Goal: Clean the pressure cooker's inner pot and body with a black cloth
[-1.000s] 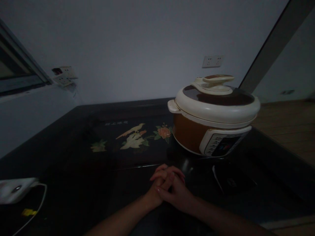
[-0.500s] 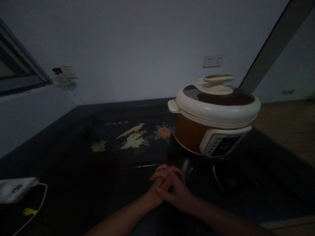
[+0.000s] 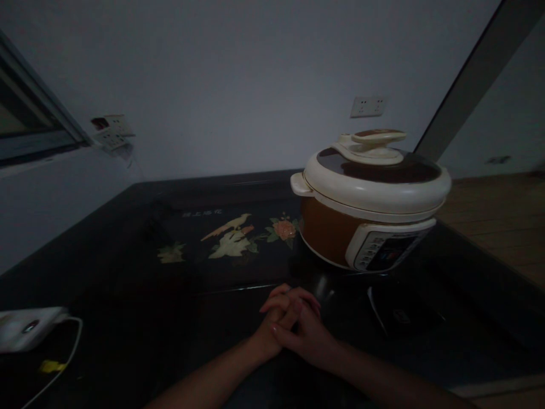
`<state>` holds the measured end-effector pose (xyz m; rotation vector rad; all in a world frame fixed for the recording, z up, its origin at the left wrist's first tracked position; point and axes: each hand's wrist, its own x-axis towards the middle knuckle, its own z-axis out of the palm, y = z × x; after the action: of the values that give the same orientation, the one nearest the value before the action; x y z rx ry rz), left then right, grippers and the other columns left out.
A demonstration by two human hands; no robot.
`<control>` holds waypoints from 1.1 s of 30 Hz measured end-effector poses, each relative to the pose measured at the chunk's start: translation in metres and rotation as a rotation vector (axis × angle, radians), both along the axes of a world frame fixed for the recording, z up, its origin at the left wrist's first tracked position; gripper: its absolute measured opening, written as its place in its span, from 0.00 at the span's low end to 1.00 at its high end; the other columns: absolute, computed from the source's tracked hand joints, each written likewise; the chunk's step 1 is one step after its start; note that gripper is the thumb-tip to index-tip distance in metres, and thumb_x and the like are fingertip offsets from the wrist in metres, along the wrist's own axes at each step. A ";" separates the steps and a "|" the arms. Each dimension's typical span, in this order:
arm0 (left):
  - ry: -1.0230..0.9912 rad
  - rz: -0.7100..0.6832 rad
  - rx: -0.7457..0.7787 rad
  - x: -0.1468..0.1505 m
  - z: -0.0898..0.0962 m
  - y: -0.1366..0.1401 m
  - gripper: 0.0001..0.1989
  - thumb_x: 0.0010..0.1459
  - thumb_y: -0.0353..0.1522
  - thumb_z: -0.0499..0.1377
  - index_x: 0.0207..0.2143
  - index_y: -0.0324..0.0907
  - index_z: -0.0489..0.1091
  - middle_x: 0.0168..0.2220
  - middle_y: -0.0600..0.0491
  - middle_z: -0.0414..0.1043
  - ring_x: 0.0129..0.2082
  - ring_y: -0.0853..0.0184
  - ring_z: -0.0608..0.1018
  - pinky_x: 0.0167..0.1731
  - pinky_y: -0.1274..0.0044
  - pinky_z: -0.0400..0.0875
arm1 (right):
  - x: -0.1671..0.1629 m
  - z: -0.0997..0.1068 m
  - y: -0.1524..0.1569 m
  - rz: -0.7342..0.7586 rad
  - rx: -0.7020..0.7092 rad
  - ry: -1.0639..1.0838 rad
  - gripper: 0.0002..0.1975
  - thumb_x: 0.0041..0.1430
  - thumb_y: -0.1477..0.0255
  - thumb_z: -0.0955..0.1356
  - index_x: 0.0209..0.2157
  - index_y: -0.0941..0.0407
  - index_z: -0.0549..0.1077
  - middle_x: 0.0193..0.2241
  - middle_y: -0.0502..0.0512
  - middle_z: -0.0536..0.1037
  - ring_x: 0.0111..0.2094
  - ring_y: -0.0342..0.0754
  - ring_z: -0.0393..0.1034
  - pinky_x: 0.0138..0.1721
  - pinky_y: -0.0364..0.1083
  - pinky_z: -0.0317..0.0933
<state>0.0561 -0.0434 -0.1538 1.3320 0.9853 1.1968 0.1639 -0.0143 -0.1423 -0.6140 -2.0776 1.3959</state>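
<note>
My left hand [image 3: 269, 336] and my right hand [image 3: 313, 336] are clasped together near the front of the dark glossy table [image 3: 221, 318], fingers interlaced. Each one is closed round the other, and no object shows between them. Beyond them to the right stands an electric pressure cooker [image 3: 327, 227], brown with a cream rim, its lid [image 3: 378, 190] on and a control panel facing the front right. A flat black item [image 3: 402, 312], perhaps a notebook or wallet, lies to the right of my hands.
At the left edge sits a white power strip [image 3: 29, 326] with a white cord [image 3: 75, 346] and a small yellow piece [image 3: 51, 366]. A bird-and-flower picture [image 3: 230, 241] decorates the tabletop. Wall sockets [image 3: 368, 107] are behind the cooker, and a wooden floor [image 3: 498, 221] lies to the right.
</note>
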 end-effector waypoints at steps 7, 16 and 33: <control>0.026 0.002 -0.007 0.000 0.005 0.000 0.22 0.61 0.49 0.49 0.35 0.42 0.72 0.33 0.51 0.70 0.37 0.62 0.74 0.42 0.69 0.68 | 0.001 0.002 -0.001 -0.001 -0.027 -0.015 0.16 0.53 0.71 0.66 0.44 0.57 0.75 0.41 0.59 0.74 0.45 0.52 0.71 0.43 0.51 0.64; -0.016 -0.021 -0.034 0.000 0.006 -0.001 0.22 0.61 0.50 0.49 0.36 0.42 0.71 0.33 0.51 0.69 0.37 0.63 0.73 0.41 0.70 0.68 | 0.001 0.001 0.000 0.009 -0.013 0.024 0.15 0.54 0.71 0.66 0.45 0.56 0.74 0.42 0.58 0.74 0.46 0.52 0.69 0.45 0.51 0.63; -0.064 -0.018 -0.026 0.001 0.003 -0.001 0.20 0.61 0.48 0.50 0.36 0.43 0.72 0.33 0.53 0.68 0.36 0.63 0.74 0.42 0.70 0.67 | 0.001 0.000 -0.001 -0.003 -0.005 0.012 0.15 0.53 0.72 0.67 0.44 0.53 0.74 0.40 0.56 0.73 0.45 0.51 0.70 0.43 0.50 0.64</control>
<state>0.0572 -0.0442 -0.1505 1.2726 0.9381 1.2021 0.1650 -0.0152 -0.1422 -0.6091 -2.0638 1.4005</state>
